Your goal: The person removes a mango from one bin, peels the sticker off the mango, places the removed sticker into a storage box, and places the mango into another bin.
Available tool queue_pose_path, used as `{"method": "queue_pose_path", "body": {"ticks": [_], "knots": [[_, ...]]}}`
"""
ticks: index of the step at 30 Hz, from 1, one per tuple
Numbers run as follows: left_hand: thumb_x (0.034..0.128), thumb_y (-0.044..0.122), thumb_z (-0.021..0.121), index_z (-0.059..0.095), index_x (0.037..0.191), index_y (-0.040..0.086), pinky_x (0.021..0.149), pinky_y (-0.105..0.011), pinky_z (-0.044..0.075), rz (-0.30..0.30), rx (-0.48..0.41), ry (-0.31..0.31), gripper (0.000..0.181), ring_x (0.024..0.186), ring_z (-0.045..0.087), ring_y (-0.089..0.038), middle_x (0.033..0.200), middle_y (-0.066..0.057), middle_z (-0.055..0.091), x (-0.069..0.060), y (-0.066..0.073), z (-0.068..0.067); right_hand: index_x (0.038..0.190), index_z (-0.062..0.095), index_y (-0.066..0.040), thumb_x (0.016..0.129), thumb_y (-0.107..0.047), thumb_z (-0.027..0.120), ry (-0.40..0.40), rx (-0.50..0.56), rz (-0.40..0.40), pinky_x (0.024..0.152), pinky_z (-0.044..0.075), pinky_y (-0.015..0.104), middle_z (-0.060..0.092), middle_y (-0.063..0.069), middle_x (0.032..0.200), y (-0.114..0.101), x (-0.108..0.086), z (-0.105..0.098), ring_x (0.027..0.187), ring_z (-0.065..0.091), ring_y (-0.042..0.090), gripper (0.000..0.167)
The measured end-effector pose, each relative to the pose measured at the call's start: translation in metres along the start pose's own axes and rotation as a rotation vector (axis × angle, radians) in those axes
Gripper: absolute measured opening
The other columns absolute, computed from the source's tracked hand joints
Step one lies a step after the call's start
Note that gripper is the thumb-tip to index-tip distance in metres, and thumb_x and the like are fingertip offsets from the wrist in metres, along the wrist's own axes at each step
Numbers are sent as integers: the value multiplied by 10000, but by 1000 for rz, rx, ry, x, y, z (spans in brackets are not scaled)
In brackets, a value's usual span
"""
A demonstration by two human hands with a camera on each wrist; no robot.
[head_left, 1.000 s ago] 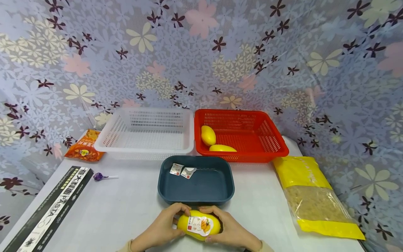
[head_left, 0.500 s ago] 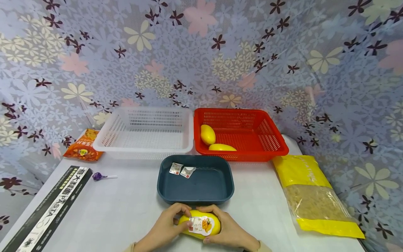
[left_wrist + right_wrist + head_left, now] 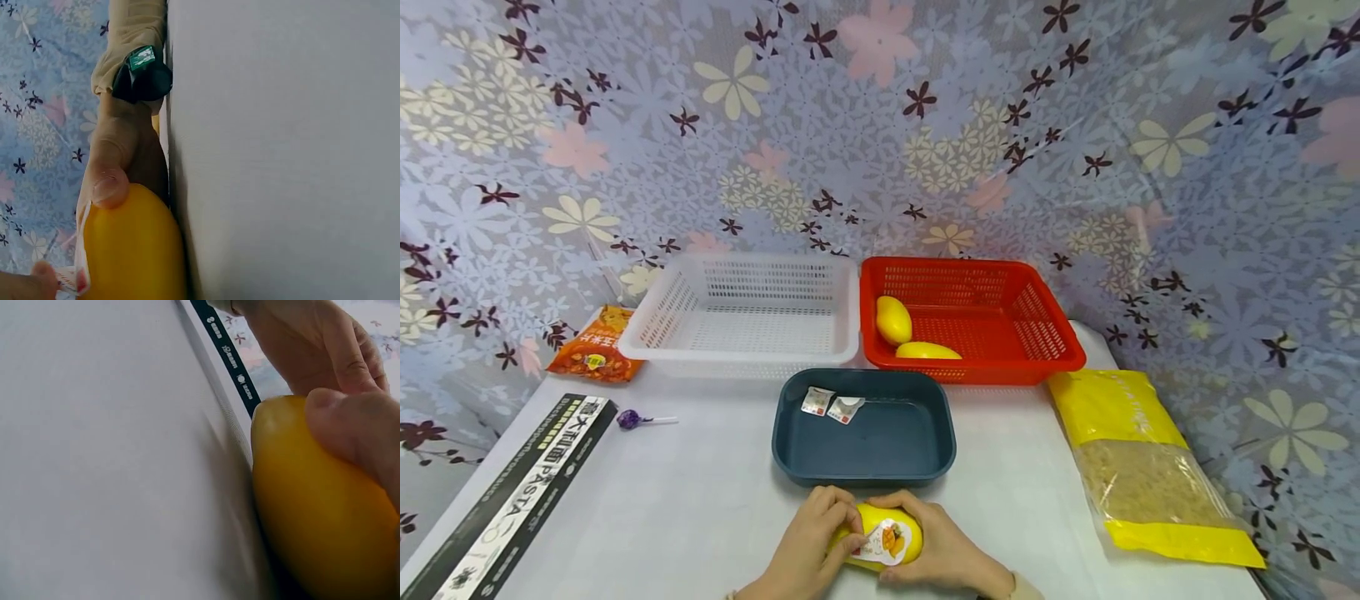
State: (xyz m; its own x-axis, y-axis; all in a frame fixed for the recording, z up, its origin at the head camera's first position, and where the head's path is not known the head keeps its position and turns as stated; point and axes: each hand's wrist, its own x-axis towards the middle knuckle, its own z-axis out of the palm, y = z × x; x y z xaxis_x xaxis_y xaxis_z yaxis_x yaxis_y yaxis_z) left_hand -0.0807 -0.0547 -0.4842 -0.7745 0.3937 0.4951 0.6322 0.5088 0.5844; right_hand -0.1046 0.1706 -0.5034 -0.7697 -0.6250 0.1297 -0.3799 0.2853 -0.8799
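Observation:
A yellow mango [image 3: 891, 514] with a printed white sticker [image 3: 880, 546] lies on the table before the dark blue tray [image 3: 865, 479]. Around its right end grips my right hand [image 3: 942, 546], thumb in front, fingers behind. My left hand [image 3: 814, 537] pinches the sticker's left end between thumb and finger. In the left wrist view that end of the sticker [image 3: 67, 279] stands away from the mango [image 3: 134, 250]. The right wrist view has my right thumb [image 3: 362, 428] pressed on the mango [image 3: 319, 506]. Two peeled stickers [image 3: 846, 409] cling inside the tray's back left.
Two mangoes [image 3: 893, 321] lie in the red basket [image 3: 973, 371] at the back, beside a white basket [image 3: 745, 360]. An orange snack bag [image 3: 597, 346], a lollipop [image 3: 631, 419] and a pasta box [image 3: 512, 500] are left. A yellow bag [image 3: 1150, 475] lies right.
My left hand has come off the mango's left end, its fingers drawing together onto the sticker's left edge, which it now pinches. The right hand keeps its hold on the mango.

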Motion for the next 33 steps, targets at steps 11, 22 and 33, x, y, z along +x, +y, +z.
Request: {"method": "queue_pose_path", "body": {"ticks": [11, 22, 33], "knots": [[974, 156, 533, 515, 952, 105, 800, -243, 440, 209, -385, -86, 58, 953, 513, -121, 938, -20, 567, 10, 29, -17, 1284, 533, -164, 782, -267, 814, -1, -4, -35, 854, 518, 206, 652, 83, 1242, -3, 7, -2, 995, 594, 36, 585], [894, -19, 616, 488, 1044, 91, 703, -232, 503, -192, -83, 7, 225, 811, 559, -106, 930, -7, 571, 61, 5, -56, 1275, 524, -248, 744, -325, 829, -22, -34, 117, 937, 461, 227, 625, -24, 1285, -2, 3, -8, 1073, 568, 48, 618], [857, -77, 584, 569, 1215, 98, 489, -171, 291, -183, 151, -214, 399, 521, 347, -44, 818, -10, 584, 99, -34, -73, 1306, 500, -277, 782, -336, 804, -88, 32, 172, 962, 457, 235, 589, -47, 1338, -3, 4, -3, 1098, 562, 67, 609]]}}
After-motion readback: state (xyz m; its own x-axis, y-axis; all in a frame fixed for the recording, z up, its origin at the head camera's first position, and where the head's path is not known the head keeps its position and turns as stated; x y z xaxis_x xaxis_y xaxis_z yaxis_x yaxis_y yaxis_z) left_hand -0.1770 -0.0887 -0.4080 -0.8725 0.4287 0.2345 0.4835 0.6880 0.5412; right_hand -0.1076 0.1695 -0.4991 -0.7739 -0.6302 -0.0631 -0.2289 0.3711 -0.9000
